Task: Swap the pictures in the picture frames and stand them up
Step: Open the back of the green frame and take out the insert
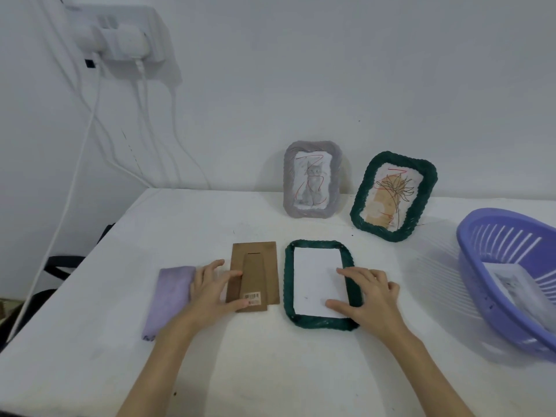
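Observation:
A dark green woven frame (319, 321) lies face down on the white table, with the white back of a picture (313, 275) showing inside it. My right hand (365, 293) rests on its right edge, fingers spread on the picture. Left of it lies a brown cardboard backing board (264, 266) with a stand flap and a barcode sticker. My left hand (210, 288) touches the board's left side, thumb near the sticker. At the wall stand a grey frame (313, 179) with a cat drawing and a second green frame (394, 195) with a plant drawing.
A folded lilac cloth (168, 299) lies left of my left hand. A purple plastic basket (511, 266) holding a picture stands at the right edge. White cables (90, 121) hang from a wall socket at the upper left. The table's left edge runs diagonally.

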`<state>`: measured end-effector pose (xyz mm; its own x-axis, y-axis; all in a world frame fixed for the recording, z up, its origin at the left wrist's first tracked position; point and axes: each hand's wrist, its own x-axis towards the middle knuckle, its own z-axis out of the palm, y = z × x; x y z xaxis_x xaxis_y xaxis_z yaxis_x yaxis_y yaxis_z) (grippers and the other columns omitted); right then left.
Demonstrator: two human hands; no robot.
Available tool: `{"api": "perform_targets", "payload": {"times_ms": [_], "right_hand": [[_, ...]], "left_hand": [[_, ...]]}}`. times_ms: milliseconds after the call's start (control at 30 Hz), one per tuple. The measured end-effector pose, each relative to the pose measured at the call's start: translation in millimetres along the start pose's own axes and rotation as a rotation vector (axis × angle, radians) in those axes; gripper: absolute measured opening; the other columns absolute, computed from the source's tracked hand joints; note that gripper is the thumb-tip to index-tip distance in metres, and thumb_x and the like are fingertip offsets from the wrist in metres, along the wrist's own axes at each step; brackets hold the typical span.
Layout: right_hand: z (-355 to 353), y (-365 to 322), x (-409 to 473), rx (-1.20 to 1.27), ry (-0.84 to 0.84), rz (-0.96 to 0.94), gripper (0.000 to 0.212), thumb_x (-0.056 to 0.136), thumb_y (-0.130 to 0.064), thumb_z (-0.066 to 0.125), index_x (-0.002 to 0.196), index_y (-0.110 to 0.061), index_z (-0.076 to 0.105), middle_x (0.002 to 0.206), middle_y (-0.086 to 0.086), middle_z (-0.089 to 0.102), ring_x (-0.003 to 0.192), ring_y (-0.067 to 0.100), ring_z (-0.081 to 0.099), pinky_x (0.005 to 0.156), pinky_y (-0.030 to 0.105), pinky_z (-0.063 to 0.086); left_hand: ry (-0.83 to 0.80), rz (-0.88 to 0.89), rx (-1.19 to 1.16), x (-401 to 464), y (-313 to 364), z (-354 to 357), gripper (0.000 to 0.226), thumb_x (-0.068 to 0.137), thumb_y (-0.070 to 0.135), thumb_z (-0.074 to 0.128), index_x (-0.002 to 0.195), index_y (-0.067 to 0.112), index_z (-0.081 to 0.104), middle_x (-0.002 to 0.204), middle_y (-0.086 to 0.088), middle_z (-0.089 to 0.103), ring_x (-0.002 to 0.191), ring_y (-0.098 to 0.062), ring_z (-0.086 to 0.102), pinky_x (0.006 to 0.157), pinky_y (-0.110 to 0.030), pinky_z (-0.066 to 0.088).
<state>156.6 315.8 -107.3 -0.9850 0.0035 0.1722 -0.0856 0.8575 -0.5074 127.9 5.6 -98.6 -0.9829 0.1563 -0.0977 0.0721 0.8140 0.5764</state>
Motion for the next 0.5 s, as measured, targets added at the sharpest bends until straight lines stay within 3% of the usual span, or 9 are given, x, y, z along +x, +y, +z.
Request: {"api": "perform_targets", "payload": {"times_ms": [100,267,400,500], "right_hand": [[-1.0,-5.3,5.0,0.02,0.039,0.065,0.066,0.067,-0.062,0.067,0.125,-0.039,0.047,0.112,-0.02,0.05,0.107,0.007,0.033,0.081,0.028,0.019],[-7.1,-11.8,20.7,0.027,-0.013,0.169,0.053,0.073,-0.05,0.069,0.12,-0.038,0.05,0.096,-0.016,0.053,0.096,0.008,0.037,0.076,0.03,0.019],[-8.7,-11.3,28.1,0.113,-0.048,0.196,0.043,0.077,-0.037,0.071,0.117,-0.036,0.055,0.087,-0.014,0.057,0.088,0.009,0.046,0.075,0.031,0.021],[-8.0,-9.5,30.9,0.189,-0.056,0.217,0.037,0.08,-0.03,0.069,0.115,-0.035,0.055,0.08,-0.012,0.057,0.072,0.001,0.046,0.075,0.03,0.021]], "left_hand": [[0.103,0.099,-0.052,6.0,24.1,10.7,0.084,0.056,0.079,0.036,0.127,0.036,0.044,0.15,0.006,0.019,0.139,-0.017,0.008,0.113,-0.038,0.01],[-0.073,0.237,0.106,20.5,70.0,45.9,0.076,0.078,0.067,0.051,0.142,0.036,0.024,0.155,0.01,0.011,0.143,-0.01,-0.004,0.115,-0.035,-0.002],[-0.062,0.25,0.246,23.5,67.2,56.3,0.103,0.057,0.089,0.025,0.145,0.035,0.014,0.156,0.008,0.005,0.143,-0.013,-0.005,0.116,-0.035,-0.001],[-0.035,0.267,0.29,23.5,64.7,58.6,0.115,0.046,0.094,0.003,0.145,0.035,0.013,0.156,0.008,0.005,0.143,-0.015,-0.004,0.116,-0.038,0.001]]}}
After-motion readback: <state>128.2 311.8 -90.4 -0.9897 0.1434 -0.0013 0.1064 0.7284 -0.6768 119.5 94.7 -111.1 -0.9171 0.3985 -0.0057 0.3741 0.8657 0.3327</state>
